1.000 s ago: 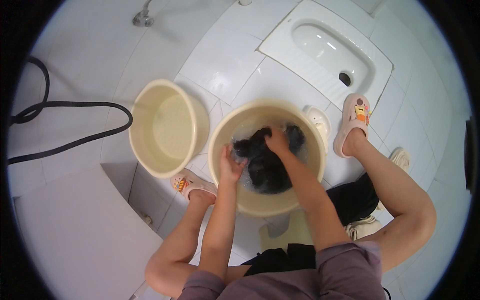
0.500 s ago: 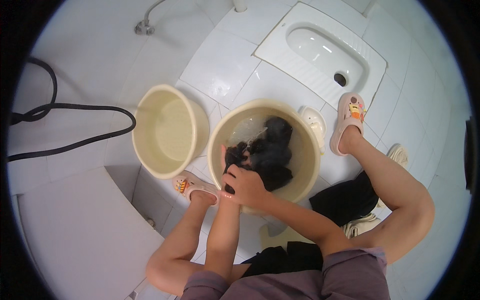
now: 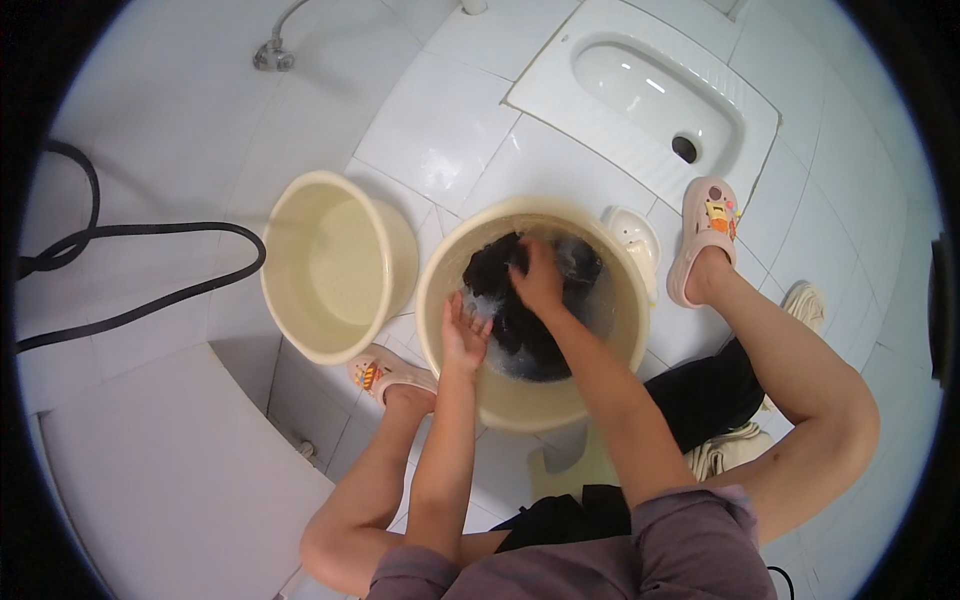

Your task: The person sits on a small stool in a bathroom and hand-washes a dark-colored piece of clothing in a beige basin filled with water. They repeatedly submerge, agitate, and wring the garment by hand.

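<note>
A soaked black garment (image 3: 530, 335) lies bunched in sudsy water inside a cream round basin (image 3: 432, 340) between my feet. My right hand (image 3: 540, 277) is over the middle of the basin, its fingers curled on a fold of the black garment. At the basin's left inner side, my left hand (image 3: 466, 335) is turned palm up with the fingers apart, next to the cloth and foam. It holds nothing. Part of the garment is hidden under my right hand and forearm.
Left of the basin stands a second cream bucket (image 3: 345, 270) with clear liquid in it. A white soap dish (image 3: 632, 235) touches the basin's right side. Black cloth (image 3: 700, 400) and off-white folded fabric (image 3: 730, 452) lie under my right leg. A squat toilet (image 3: 650, 100) is set beyond.
My right hand has left my left wrist and moved up and right onto the garment. My left hand has come out of the cloth and opened. The garment has spread in the water.
</note>
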`<control>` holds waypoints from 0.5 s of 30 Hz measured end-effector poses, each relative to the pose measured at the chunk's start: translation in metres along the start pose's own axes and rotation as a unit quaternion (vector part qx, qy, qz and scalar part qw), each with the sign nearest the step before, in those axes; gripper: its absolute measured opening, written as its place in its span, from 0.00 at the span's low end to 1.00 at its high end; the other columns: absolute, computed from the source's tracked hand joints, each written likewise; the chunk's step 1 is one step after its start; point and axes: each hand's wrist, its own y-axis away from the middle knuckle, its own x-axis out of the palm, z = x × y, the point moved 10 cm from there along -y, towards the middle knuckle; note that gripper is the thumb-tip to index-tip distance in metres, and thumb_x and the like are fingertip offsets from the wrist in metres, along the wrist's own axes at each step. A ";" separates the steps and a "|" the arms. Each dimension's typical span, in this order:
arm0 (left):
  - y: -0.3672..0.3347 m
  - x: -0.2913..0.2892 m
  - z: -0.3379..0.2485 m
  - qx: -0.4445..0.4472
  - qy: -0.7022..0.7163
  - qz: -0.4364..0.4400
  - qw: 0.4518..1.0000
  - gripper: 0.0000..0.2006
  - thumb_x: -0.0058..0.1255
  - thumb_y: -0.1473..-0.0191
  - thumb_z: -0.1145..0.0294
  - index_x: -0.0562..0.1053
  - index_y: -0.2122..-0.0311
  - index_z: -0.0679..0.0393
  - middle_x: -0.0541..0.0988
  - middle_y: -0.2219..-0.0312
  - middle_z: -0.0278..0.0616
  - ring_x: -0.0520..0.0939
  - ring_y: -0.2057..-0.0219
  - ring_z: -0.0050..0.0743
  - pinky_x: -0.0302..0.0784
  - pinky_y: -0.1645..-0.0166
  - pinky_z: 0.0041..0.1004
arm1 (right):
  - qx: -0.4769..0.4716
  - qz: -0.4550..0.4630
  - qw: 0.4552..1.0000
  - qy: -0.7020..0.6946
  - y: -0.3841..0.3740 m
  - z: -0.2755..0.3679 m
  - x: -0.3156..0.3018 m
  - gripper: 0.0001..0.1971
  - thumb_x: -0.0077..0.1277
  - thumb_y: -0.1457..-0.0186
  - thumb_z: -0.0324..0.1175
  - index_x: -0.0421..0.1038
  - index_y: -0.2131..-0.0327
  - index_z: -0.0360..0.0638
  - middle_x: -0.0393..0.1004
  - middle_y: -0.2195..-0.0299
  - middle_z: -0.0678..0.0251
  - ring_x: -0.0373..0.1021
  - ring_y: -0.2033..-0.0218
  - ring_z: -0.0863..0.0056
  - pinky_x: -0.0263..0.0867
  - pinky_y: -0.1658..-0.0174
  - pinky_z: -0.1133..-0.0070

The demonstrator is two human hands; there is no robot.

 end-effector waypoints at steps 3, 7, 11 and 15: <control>-0.013 0.005 0.004 0.011 0.021 0.116 0.993 0.30 0.37 0.49 0.43 0.57 0.45 0.49 0.53 0.44 0.37 0.55 0.45 0.40 0.50 0.44 0.38 | -0.112 0.288 0.948 0.079 0.028 -0.001 0.050 0.22 0.51 0.57 0.30 0.62 0.55 0.47 0.60 0.53 0.56 0.63 0.57 0.55 0.63 0.58 0.66; -0.014 -0.005 0.004 0.006 0.031 0.033 0.999 0.29 0.35 0.49 0.44 0.57 0.46 0.49 0.54 0.45 0.38 0.56 0.46 0.43 0.50 0.44 0.40 | 0.025 0.027 0.997 0.074 0.016 -0.016 0.013 0.20 0.48 0.56 0.27 0.63 0.55 0.47 0.62 0.52 0.57 0.61 0.53 0.57 0.60 0.53 0.68; -0.018 0.016 0.009 0.002 0.026 0.068 0.997 0.30 0.34 0.49 0.43 0.56 0.45 0.49 0.55 0.45 0.38 0.55 0.46 0.43 0.48 0.43 0.40 | 0.045 0.094 0.994 -0.025 -0.006 -0.051 0.015 0.19 0.46 0.56 0.25 0.64 0.57 0.44 0.63 0.54 0.57 0.61 0.53 0.57 0.58 0.51 0.69; 0.000 0.026 -0.009 0.020 0.022 0.102 0.994 0.29 0.34 0.49 0.43 0.60 0.47 0.50 0.61 0.49 0.42 0.63 0.51 0.44 0.55 0.45 0.43 | -0.057 0.195 0.977 -0.069 0.049 0.063 0.016 0.15 0.46 0.57 0.30 0.67 0.60 0.48 0.63 0.56 0.59 0.63 0.57 0.60 0.62 0.56 0.71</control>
